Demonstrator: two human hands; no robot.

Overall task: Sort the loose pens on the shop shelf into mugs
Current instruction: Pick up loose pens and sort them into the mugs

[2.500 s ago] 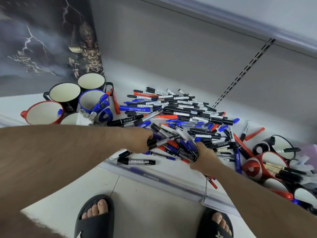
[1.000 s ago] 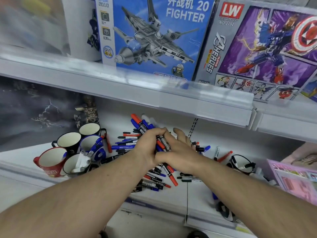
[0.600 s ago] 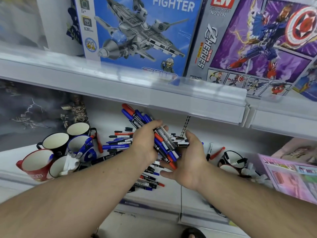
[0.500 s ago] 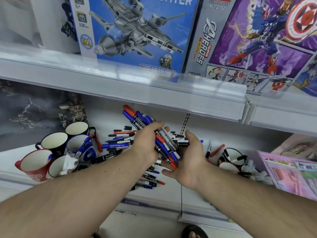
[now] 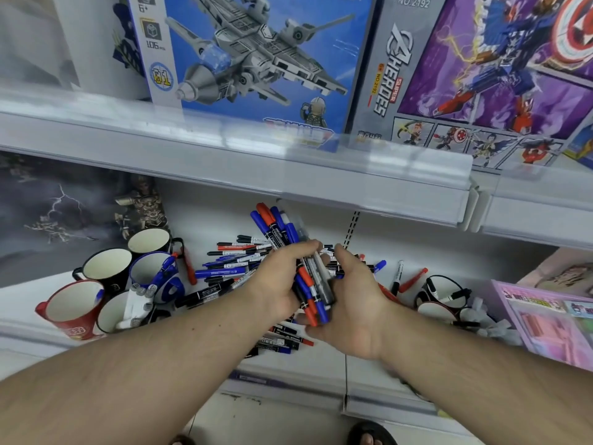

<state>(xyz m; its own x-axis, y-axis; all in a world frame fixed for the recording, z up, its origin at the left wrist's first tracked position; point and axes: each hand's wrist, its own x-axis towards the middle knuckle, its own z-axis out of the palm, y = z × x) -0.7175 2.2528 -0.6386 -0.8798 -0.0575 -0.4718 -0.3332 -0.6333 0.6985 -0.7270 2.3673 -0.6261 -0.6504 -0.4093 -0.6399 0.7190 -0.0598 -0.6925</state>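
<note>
Blue, red and black pens (image 5: pixel 298 248) sit bundled at frame centre, left hand (image 5: pixel 278 284) gripping them, right hand (image 5: pixel 348 303) cupping loosely below. Square their ends before tipping colours into lower-left mugs (image 5: pixel 107 266).

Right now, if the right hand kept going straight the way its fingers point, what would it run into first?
Almost at once, the bundle of pens gripped by the left hand: the right hand points up-left, fingers already against it. Beyond lie the loose pens, though depth is unclear.
</note>
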